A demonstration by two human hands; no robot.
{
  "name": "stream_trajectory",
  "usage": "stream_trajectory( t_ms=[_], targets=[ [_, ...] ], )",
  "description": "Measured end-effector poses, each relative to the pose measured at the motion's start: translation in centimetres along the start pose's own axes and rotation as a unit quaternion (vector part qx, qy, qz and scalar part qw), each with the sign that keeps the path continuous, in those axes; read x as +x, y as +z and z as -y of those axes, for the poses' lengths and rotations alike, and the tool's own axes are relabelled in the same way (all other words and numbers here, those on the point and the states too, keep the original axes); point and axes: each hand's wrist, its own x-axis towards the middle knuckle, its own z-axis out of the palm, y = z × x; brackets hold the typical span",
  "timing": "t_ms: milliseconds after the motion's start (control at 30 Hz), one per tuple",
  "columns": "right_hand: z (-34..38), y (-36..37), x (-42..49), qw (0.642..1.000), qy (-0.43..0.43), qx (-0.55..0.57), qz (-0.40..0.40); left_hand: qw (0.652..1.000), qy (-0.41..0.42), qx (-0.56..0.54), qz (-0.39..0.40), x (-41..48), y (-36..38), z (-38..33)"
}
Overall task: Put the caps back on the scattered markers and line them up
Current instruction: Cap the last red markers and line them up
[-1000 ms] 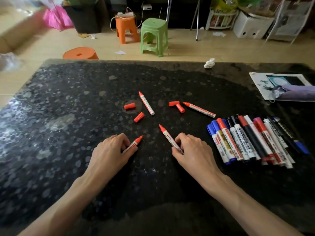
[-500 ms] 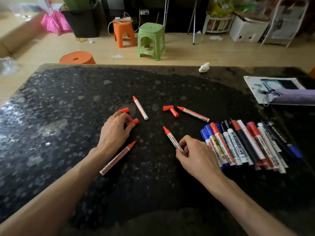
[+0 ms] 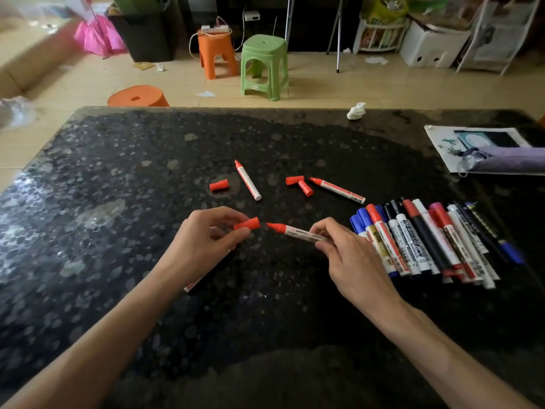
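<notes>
Left hand [image 3: 203,243] pinches a red cap [image 3: 247,224]; right hand [image 3: 348,255] grips an uncapped red marker [image 3: 298,232], tip facing the cap, just apart, above the table [image 3: 118,172]

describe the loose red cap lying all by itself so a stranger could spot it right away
Start at the black speckled table and find the uncapped red marker lying farthest back near its middle. Just left of it lies a lone red cap, apart from it. The other two loose caps touch each other in an L shape, farther right.
</notes>
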Motion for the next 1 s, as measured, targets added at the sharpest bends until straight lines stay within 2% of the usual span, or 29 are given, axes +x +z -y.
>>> stream_trajectory(
  t_ms=[233,800,1000],
  targets=[
    [-0.3,-0.3,-0.1,0.997,-0.063,-0.020,-0.041,1.000,0.001,0.013,0.011,-0.9,0.3,0.2],
    [0.3,0.0,0.0,0.991,-0.121,-0.027,-0.040,0.999,0.040,0.001,0.027,-0.7,1.5,-0.5],
    [0.5,0.1,-0.1,0.990,-0.138,0.009,-0.037,0.998,0.056,-0.013,0.013,-1.0,1.6,-1.2]
  ],
)
